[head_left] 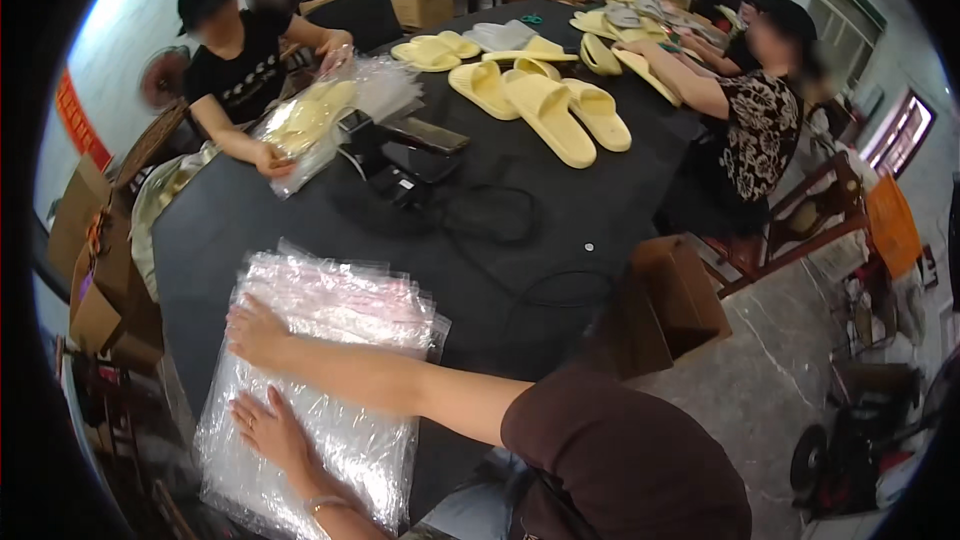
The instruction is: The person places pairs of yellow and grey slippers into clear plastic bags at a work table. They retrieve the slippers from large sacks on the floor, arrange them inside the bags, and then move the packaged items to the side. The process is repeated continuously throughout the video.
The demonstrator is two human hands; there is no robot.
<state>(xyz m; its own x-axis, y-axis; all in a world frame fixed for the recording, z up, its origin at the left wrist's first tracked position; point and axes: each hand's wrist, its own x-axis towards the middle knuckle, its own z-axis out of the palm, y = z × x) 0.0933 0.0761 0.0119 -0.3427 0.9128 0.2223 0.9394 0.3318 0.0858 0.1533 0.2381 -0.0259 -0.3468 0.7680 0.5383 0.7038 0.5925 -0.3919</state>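
Observation:
A stack of clear plastic bags (350, 440) lies on the black table in front of me, with pinkish strips near its far end. My left hand (268, 430), with a ring and a bracelet on its arm, rests flat on the bags, fingers spread. Farther up, near the stack's left edge, my right hand (258, 335) lies on the plastic with its fingers stretched out. My right arm reaches across the stack from the right. Neither hand visibly grips a bag.
A black device with cables (400, 165) sits mid-table. Beyond it are several yellow slippers (550, 115). At far left a person (235, 60) holds bagged yellow slippers (305, 120); at right another person (760, 110) handles slippers. A cardboard box (670, 305) stands beside the table.

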